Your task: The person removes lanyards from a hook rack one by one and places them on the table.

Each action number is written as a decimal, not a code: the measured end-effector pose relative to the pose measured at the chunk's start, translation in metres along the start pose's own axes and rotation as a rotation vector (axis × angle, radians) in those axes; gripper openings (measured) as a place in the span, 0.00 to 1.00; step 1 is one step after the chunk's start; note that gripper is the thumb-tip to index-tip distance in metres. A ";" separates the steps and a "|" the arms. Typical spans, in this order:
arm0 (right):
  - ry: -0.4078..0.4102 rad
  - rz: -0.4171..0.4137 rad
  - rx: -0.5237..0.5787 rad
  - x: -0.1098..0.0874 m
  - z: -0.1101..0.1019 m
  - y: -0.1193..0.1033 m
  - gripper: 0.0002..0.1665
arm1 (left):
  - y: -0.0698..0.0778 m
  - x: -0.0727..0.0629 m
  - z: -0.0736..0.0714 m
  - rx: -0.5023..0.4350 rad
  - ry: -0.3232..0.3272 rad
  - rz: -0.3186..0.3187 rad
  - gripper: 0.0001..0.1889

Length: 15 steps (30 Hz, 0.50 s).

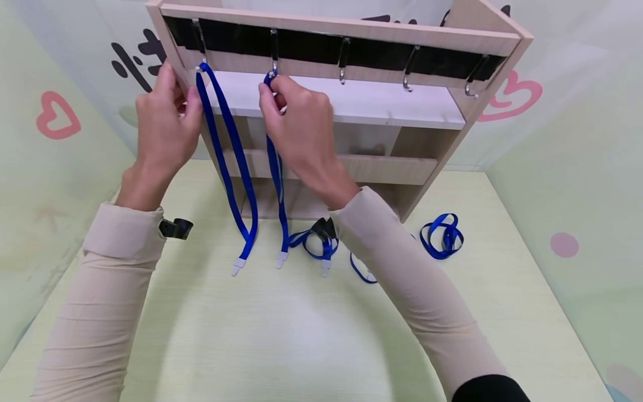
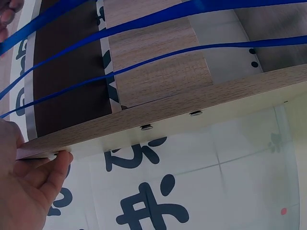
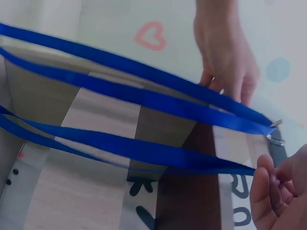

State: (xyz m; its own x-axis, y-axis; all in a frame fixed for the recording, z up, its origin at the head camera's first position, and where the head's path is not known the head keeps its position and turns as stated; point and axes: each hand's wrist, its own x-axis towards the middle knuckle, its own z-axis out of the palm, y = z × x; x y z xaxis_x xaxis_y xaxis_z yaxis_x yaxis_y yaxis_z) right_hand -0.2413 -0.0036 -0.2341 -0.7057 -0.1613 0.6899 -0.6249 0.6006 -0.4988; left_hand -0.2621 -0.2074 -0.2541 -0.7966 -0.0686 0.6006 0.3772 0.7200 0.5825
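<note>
My right hand (image 1: 303,120) pinches the top of a blue lanyard (image 1: 281,201) right at the second hook (image 1: 274,50) from the left. The strap hangs down from the fingers, its pale clip end low by the tabletop. Another blue lanyard (image 1: 238,148) hangs in a long loop from the leftmost hook (image 1: 200,42). Beside that hook, my left hand (image 1: 166,125) holds the side panel (image 2: 168,108) of the wooden rack, fingers on its outer face in the left wrist view. The right wrist view shows the right fingertips (image 3: 263,179) at the strap's upper end.
More blue lanyards lie on the pale table: one (image 1: 321,248) with a black piece, one partly behind the right forearm, and one coiled (image 1: 442,237) at the right. Several bare hooks (image 1: 412,70) line the black strip (image 1: 311,50) to the right. Printed walls surround the rack.
</note>
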 end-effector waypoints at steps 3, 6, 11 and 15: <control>-0.012 -0.008 0.099 -0.001 -0.004 -0.003 0.15 | 0.000 0.000 0.000 0.004 0.002 0.006 0.21; -0.001 -0.042 0.212 -0.001 -0.008 -0.006 0.13 | 0.000 0.000 -0.001 0.015 0.006 0.003 0.21; -0.043 -0.057 0.330 -0.004 -0.017 -0.015 0.12 | 0.001 0.000 0.000 0.013 -0.001 -0.021 0.21; -0.128 -0.017 0.380 -0.009 -0.024 -0.025 0.11 | 0.001 0.000 0.000 0.010 -0.005 -0.030 0.21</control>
State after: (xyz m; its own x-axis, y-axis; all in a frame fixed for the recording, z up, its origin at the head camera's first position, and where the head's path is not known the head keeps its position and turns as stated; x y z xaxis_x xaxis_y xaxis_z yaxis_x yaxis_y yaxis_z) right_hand -0.2110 0.0018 -0.2151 -0.7150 -0.2795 0.6408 -0.6990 0.2685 -0.6628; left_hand -0.2617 -0.2065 -0.2539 -0.8098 -0.0866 0.5803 0.3485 0.7247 0.5944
